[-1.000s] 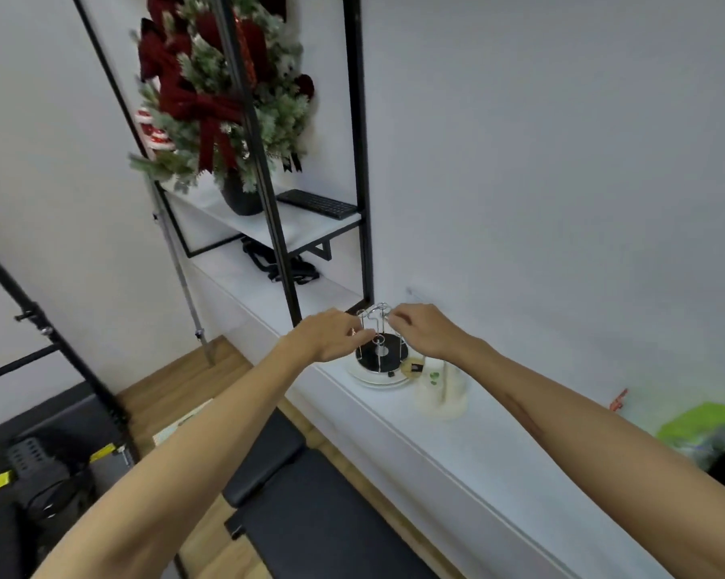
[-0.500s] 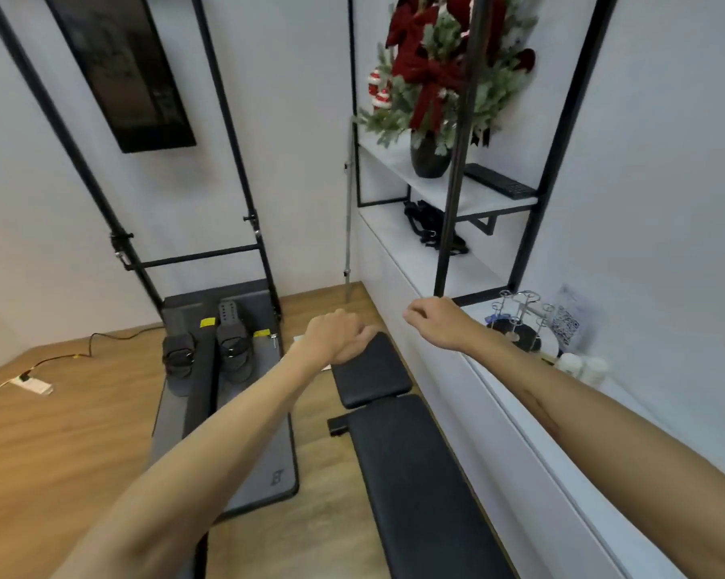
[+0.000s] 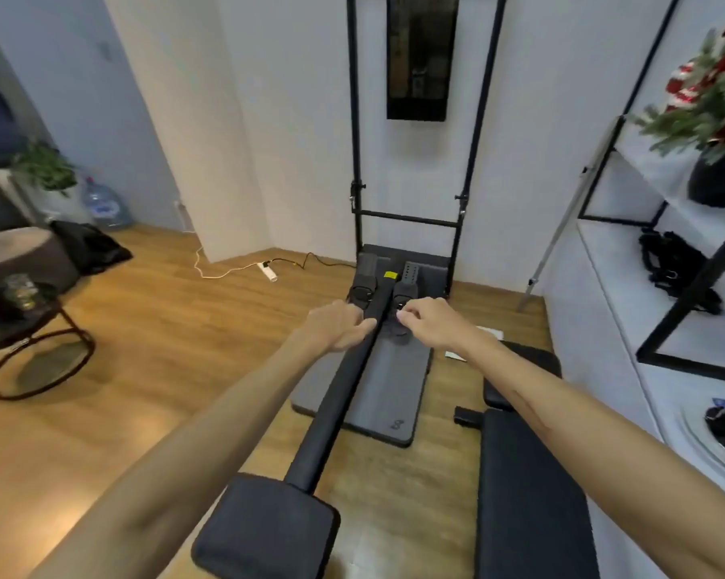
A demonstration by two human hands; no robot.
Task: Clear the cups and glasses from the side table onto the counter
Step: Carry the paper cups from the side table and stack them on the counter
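**Empty-handed, turning back for more**

With both hands now away from the rack on the counter (image 3: 661, 336), the left hand (image 3: 335, 325) and right hand (image 3: 429, 323) hang over the rowing machine (image 3: 377, 369), each grip loosely curled on nothing. The view has swung left since a second ago. Far left, a glass (image 3: 18, 291) waits on the side table (image 3: 27, 328), well apart; fetching it looks next.

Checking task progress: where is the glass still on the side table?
In the head view, the glass stands far left on the dark round side table, before the grey pouf.
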